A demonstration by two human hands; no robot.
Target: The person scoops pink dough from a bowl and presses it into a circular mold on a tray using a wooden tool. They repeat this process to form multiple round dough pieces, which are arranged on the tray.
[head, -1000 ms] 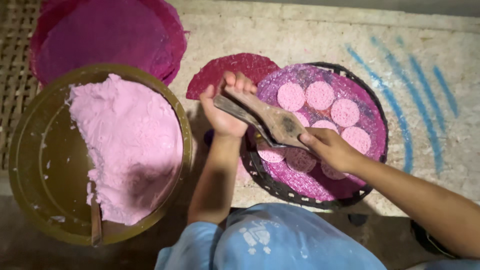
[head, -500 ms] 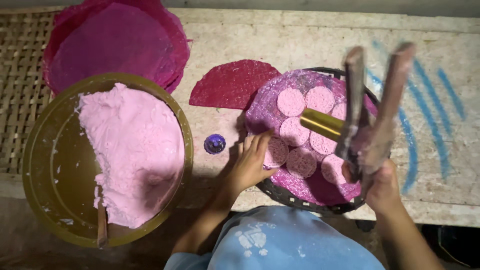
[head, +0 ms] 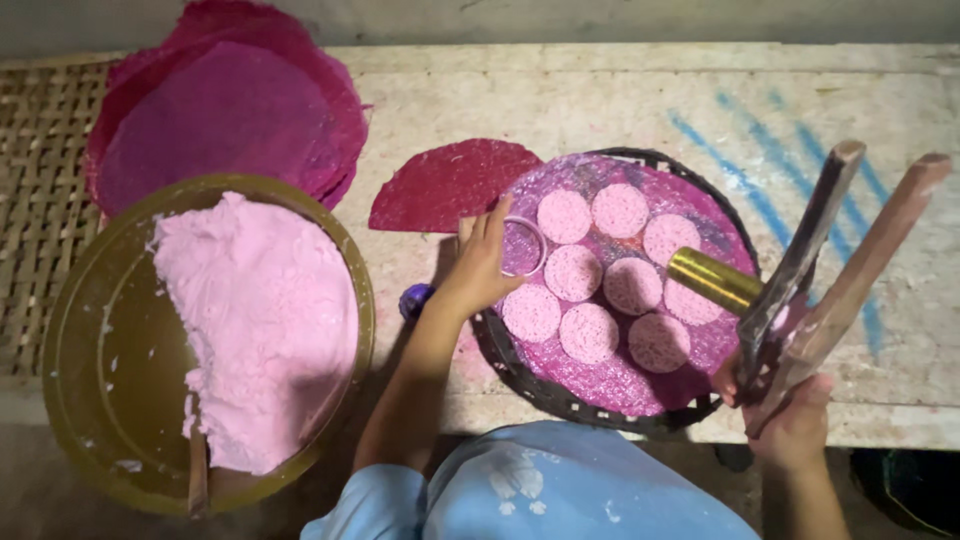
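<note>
Woven bamboo matting (head: 40,200) lay farthest left, well away from either hand; next to it sat a stack of dark pink round sheets (head: 225,110) and, below, a brass-coloured bowl (head: 90,400) heaped with pale pink dough (head: 260,320); a wooden stick (head: 197,475) leaned at its near rim. Just left of the left hand's wrist a small purple cap (head: 415,298) rested on the stone slab (head: 620,100); above the fingertips lay a single dark red sheet (head: 445,185). The left hand (head: 478,265) was spread loosely, fingers extended and touching a thin ring mould (head: 522,247) at the left edge of the purple-lined round tray (head: 600,405); the ring lay directly under the fingertips, beside eight pressed pink discs (head: 590,332) set close together to its right. Judging by this, the ring wanted holding flat and steady on a bare patch, clear of its neighbours, so the next disc would come out even. Farthest right, the right hand (head: 795,425) was clenched round the lower end of a wooden two-handled press (head: 820,280), its brass cylinder (head: 712,280) hanging over the discs, well apart from the left fingers.
</note>
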